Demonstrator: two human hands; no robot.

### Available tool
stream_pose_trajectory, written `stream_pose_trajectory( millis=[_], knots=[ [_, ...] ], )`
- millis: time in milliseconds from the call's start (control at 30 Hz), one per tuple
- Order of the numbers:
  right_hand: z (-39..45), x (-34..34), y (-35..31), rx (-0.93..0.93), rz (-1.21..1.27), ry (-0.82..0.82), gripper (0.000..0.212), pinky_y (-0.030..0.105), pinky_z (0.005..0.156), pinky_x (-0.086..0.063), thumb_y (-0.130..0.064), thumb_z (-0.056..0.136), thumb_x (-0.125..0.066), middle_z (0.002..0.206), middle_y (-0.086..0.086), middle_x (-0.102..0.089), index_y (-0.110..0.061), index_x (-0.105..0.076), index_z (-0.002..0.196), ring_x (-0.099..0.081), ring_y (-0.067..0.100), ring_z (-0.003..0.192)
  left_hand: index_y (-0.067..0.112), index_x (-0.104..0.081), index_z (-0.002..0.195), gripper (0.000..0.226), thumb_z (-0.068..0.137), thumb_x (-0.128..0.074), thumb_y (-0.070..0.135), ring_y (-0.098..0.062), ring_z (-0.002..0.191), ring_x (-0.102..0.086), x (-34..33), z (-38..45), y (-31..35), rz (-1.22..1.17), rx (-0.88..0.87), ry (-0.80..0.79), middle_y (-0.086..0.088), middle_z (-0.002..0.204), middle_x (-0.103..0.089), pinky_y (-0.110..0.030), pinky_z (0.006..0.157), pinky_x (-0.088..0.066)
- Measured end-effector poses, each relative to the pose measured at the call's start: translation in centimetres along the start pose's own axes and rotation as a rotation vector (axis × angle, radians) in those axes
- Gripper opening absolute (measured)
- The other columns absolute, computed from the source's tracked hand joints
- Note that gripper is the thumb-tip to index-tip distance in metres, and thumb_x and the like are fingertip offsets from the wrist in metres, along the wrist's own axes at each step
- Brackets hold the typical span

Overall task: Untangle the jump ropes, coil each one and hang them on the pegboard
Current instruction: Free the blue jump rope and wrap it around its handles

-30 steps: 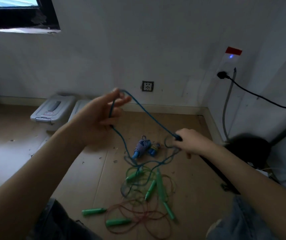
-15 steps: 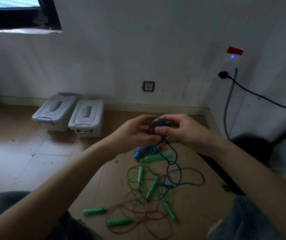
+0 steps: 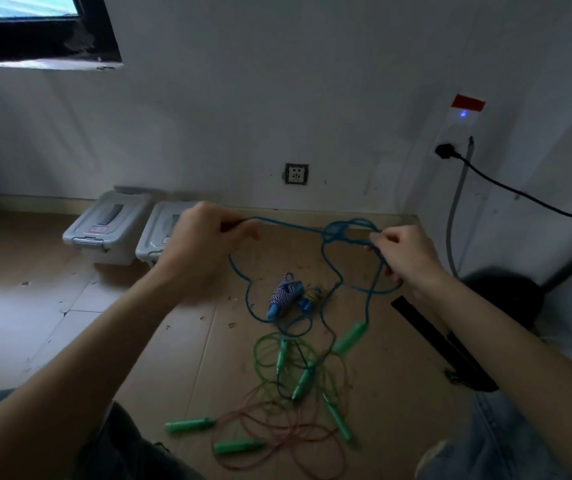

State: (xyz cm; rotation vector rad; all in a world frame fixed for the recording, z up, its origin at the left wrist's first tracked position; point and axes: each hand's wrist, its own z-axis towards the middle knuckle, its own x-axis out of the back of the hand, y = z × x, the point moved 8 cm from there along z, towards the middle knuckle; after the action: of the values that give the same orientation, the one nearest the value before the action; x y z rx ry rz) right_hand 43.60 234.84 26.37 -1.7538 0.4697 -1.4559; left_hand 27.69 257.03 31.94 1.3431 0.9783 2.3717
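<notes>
Two hands hold a thin blue rope (image 3: pixel 288 226) in the air.
The left hand (image 3: pixel 205 247) and right hand (image 3: pixel 404 254) pinch it with curled fingers; a loose knot (image 3: pixel 338 233) sits near the right.

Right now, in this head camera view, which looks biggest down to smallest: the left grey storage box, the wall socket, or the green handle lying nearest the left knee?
1. Left grey storage box, clearly largest.
2. Green handle.
3. Wall socket, smallest.
The handle lies nearer the camera, so its lead over the socket is unsure.
</notes>
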Motion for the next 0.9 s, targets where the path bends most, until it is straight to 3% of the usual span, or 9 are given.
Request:
stream_pose_trajectory(
  millis=[100, 233, 300, 400, 500, 633, 733, 833, 900],
  knots=[
    [-0.7, -1.5, 0.8, -0.091, 0.175, -0.111, 0.036, 0.016, 0.034, -0.021, -0.027, 0.097, -0.046, 0.051, 0.001, -0.041, -0.012, -0.060, 0.068, -0.029, 0.011, 0.036, 0.013, -0.073, 0.081, 0.020, 0.087, -0.060, 0.028, -0.010, 0.046, -0.045, 0.4, 0.5, -2.8, 0.072, 0.170, -0.033, 0.004, 0.052, -0.054, -0.026, 0.051, -0.036],
    [-1.9, -2.6, -2.3, 0.038, 0.435, -0.314, 0.034, 0.012, 0.032, -0.023, -0.029, 0.096, -0.048, 0.050, -0.005, -0.056, -0.012, -0.063, 0.070, -0.035, 0.004, 0.034, 0.012, -0.047, 0.131, 0.045, 0.089, -0.056, 0.026, -0.022, 0.112, -0.054, -5.1, -2.2, -5.6, 0.525, 0.255, -0.626, -0.010, 0.126, -0.056, -0.030, 0.094, -0.042],
    [-3.0, -3.2, -4.5, 0.182, 0.444, -0.444, 0.031, 0.012, 0.033, -0.026, -0.032, 0.093, -0.050, 0.052, -0.004, -0.060, -0.019, -0.065, 0.071, -0.038, 0.003, 0.034, 0.024, -0.026, 0.143, 0.072, 0.083, -0.064, 0.032, -0.020, 0.130, -0.039, -7.7, -3.4, -3.9, 0.272, 0.214, -0.737, -0.002, 0.145, -0.037, -0.034, 0.106, -0.034],
    [-4.8, -4.4, -6.6, 0.331, 0.457, -0.615, 0.031, 0.014, 0.037, -0.032, -0.047, 0.083, -0.052, 0.058, -0.003, -0.063, -0.022, -0.067, 0.072, -0.043, 0.006, 0.040, 0.032, -0.053, 0.121, 0.043, 0.081, -0.065, 0.023, -0.006, 0.112, -0.056, -9.0, -3.1, 0.4, -0.382, 0.151, -0.597, 0.011, 0.118, -0.062, -0.031, 0.097, -0.046],
    [-3.4, -2.8, -6.3, 0.350, 0.387, -0.461, 0.032, 0.020, 0.045, -0.042, -0.042, 0.086, -0.053, 0.059, -0.003, -0.066, -0.015, -0.065, 0.072, -0.056, 0.010, 0.049, 0.018, -0.065, 0.090, 0.012, 0.080, -0.059, 0.021, -0.009, 0.075, -0.068, -8.2, -2.4, 1.1, -0.789, 0.256, -0.485, 0.005, 0.076, -0.071, -0.019, 0.067, -0.054],
    [-1.6, -1.8, -3.2, 0.361, -0.553, -0.177, 0.020, 0.024, 0.060, -0.039, -0.023, 0.091, -0.056, 0.067, -0.002, -0.057, -0.012, -0.068, 0.080, -0.059, 0.020, 0.070, 0.015, -0.063, 0.067, 0.022, 0.084, -0.051, 0.020, -0.006, 0.043, -0.049, -4.4, -0.2, -0.2, -1.069, 0.352, -0.214, 0.005, 0.050, -0.053, -0.015, 0.041, -0.042],
    [-1.7, -2.4, -1.2, 0.219, -0.750, -0.186, 0.020, 0.024, 0.054, -0.038, -0.020, 0.091, -0.054, 0.072, 0.007, -0.055, -0.010, -0.059, 0.075, -0.055, 0.024, 0.068, 0.014, -0.054, 0.072, 0.023, 0.093, -0.047, 0.021, -0.006, 0.039, -0.048, -1.0, 0.4, -1.3, -1.087, 0.406, -0.042, 0.005, 0.045, -0.052, -0.014, 0.045, -0.045],
    [-2.0, -3.5, -1.2, 0.149, -0.292, -0.404, 0.018, 0.019, 0.049, -0.045, -0.015, 0.090, -0.057, 0.073, 0.004, -0.063, -0.012, -0.065, 0.074, -0.060, 0.014, 0.063, 0.016, -0.053, 0.075, 0.023, 0.095, -0.045, 0.023, -0.009, 0.042, -0.054, 0.5, -0.4, -2.5, -0.744, 0.469, -0.004, 0.000, 0.055, -0.057, -0.022, 0.053, -0.047],
    [-2.4, -4.1, -2.0, 0.209, -0.226, -0.469, 0.013, 0.020, 0.057, -0.052, -0.016, 0.088, -0.061, 0.074, 0.002, -0.065, -0.014, -0.068, 0.077, -0.063, 0.014, 0.069, 0.014, -0.053, 0.077, 0.023, 0.096, -0.043, 0.022, -0.011, 0.048, -0.053, -0.5, -1.3, -2.3, -0.623, 0.504, -0.085, -0.004, 0.065, -0.054, -0.023, 0.053, -0.044]
  ],
)
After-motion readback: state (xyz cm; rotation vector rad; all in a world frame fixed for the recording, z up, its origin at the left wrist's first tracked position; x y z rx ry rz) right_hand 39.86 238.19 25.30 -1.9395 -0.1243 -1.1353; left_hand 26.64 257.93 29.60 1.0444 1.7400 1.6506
